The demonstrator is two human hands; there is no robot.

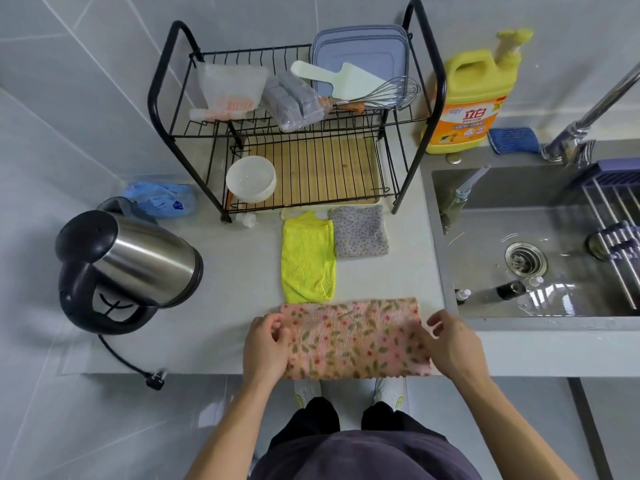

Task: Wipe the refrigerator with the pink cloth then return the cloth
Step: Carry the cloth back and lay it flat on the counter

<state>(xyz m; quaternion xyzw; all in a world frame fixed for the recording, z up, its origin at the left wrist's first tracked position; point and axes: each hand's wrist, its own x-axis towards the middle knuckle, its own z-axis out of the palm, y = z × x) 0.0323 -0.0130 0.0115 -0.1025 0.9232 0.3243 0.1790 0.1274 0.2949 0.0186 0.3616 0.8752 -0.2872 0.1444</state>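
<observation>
The pink cloth (pixel 353 337), printed with small flowers and leaves, lies folded flat at the front edge of the grey counter (pixel 235 271). My left hand (pixel 265 344) pinches its left edge with curled fingers. My right hand (pixel 452 344) pinches its right edge the same way. The cloth stretches between both hands. No refrigerator is in view.
A yellow cloth (pixel 308 258) and a grey dotted cloth (pixel 360 232) lie just behind the pink one. A steel kettle (pixel 128 268) stands at the left, a black dish rack (pixel 298 126) at the back, a wet sink (pixel 540 244) at the right with a yellow detergent bottle (pixel 471 98).
</observation>
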